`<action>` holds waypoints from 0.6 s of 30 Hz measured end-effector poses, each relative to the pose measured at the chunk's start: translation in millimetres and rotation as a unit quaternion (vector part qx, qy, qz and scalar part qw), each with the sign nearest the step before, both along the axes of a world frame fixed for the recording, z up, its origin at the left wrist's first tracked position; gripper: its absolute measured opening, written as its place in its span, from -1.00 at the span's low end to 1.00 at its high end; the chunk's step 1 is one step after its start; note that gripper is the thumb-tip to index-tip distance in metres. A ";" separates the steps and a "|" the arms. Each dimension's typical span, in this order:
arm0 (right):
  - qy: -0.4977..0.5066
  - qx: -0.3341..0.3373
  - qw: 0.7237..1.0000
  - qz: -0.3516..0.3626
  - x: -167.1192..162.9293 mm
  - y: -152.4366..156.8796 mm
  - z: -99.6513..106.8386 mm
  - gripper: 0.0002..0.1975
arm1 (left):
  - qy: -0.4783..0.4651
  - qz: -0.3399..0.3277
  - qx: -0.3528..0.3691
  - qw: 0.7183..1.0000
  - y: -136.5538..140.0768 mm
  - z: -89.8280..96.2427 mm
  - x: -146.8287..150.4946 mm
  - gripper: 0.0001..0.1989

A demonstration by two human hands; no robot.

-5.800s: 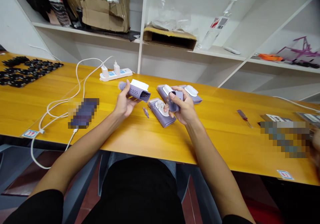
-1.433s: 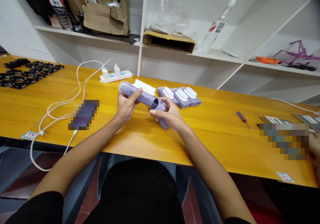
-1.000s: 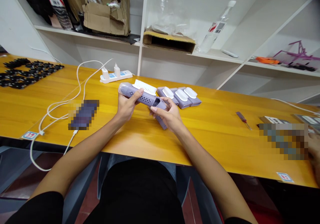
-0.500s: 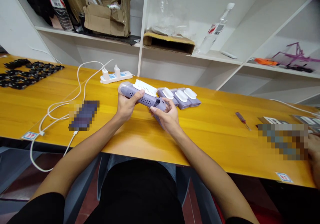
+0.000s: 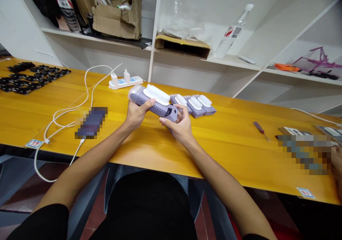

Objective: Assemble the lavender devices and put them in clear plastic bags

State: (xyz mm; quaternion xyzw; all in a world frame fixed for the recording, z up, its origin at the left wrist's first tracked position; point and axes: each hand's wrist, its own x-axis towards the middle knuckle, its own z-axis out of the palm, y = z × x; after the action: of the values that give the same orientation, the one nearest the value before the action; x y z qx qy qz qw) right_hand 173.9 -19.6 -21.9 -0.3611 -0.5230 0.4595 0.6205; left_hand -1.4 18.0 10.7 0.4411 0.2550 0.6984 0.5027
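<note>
Held above the table is a lavender handheld device (image 5: 137, 96) with small holes along its side and a white oval, brush-like piece (image 5: 158, 94) on top. My left hand (image 5: 136, 113) is closed around its rounded left end, with the thumb along the perforated side. My right hand (image 5: 180, 124) grips the right end, where a dark gap shows beside a lavender end part (image 5: 171, 113). The fingers of both hands are partly hidden behind the device. Just behind my right hand, several similar lavender devices (image 5: 197, 108) with white oval tops lie side by side.
A white power strip (image 5: 125, 82) with cables stands at the back, and a blurred phone (image 5: 92, 123) lies left. Small black parts (image 5: 32, 76) cover the far left. A screwdriver (image 5: 260, 130) lies right, near another person's hand (image 5: 337, 165). Shelves rise behind the table.
The device has tilted slightly in my hands, so the white piece shows more of its top and the dark gap at the right end looks wider. Both hands keep their grip.
</note>
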 end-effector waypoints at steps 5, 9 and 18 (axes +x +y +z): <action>-0.058 0.048 0.996 -0.052 -2.7 -3.6 4.6 -0.12 | -0.035 -0.081 -0.054 0.995 -16.6 7.9 10.4 -0.42; -0.072 0.049 0.995 -0.043 -6.9 -6.9 4.6 -0.11 | -0.045 -0.108 -0.065 0.991 -18.0 9.4 10.4 -0.38; -0.101 0.088 0.989 -0.063 -10.3 -6.8 -1.4 -0.12 | -0.011 -0.157 -0.087 0.984 -19.2 0.8 12.2 -0.45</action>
State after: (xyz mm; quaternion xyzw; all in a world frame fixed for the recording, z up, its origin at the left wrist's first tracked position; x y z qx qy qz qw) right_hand 163.6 -26.5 -23.4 -0.3819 -0.5975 0.3326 0.6217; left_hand 10.8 -1.2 11.5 0.4223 0.2372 0.5909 0.6452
